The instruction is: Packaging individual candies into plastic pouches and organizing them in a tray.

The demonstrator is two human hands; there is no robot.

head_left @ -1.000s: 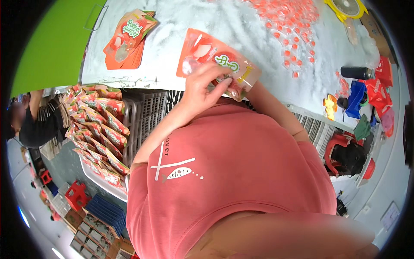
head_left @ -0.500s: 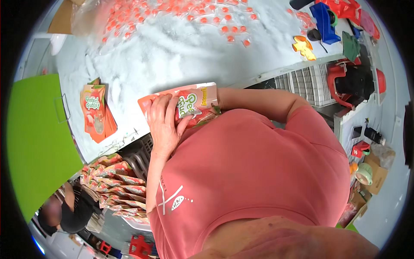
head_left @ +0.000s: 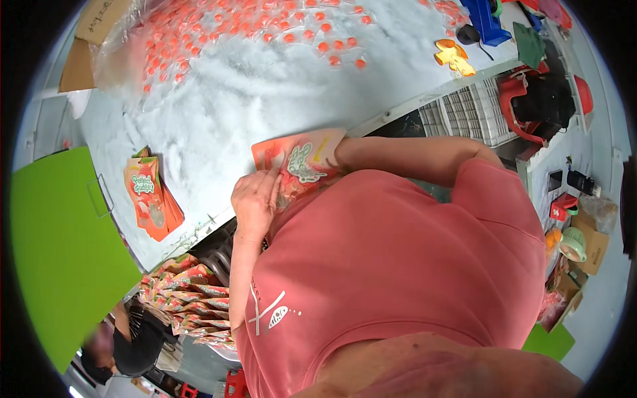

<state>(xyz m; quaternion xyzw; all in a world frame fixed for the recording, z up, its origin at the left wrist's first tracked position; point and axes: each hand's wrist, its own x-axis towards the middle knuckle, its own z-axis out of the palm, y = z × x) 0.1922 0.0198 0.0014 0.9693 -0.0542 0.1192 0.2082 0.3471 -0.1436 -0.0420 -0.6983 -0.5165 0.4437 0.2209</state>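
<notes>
A red-and-pink printed pouch (head_left: 302,166) is held at the table's near edge, against my front. My left hand (head_left: 255,199) grips its lower left part, with the fingers bent over the front and the thumb hidden. My right forearm reaches the pouch's right end, and the right hand is out of sight behind or inside it. On the table to the left lies a fanned stack of flat pouches (head_left: 151,196) with the same look. Below the table edge, several filled pouches (head_left: 192,298) stand packed in rows in a container.
Many small clear packets with red-orange pieces (head_left: 219,30) spread across the far table (head_left: 219,113). Orange peel (head_left: 453,56), a black spoon-like scoop (head_left: 469,34) and a blue tape dispenser (head_left: 490,26) lie far right. A green panel (head_left: 63,245) borders the left; another person (head_left: 136,341) sits lower left.
My left hand has shifted from lying across the pouch's front to its lower left edge. The pouch is tilted more. The whole view has shifted slightly.
</notes>
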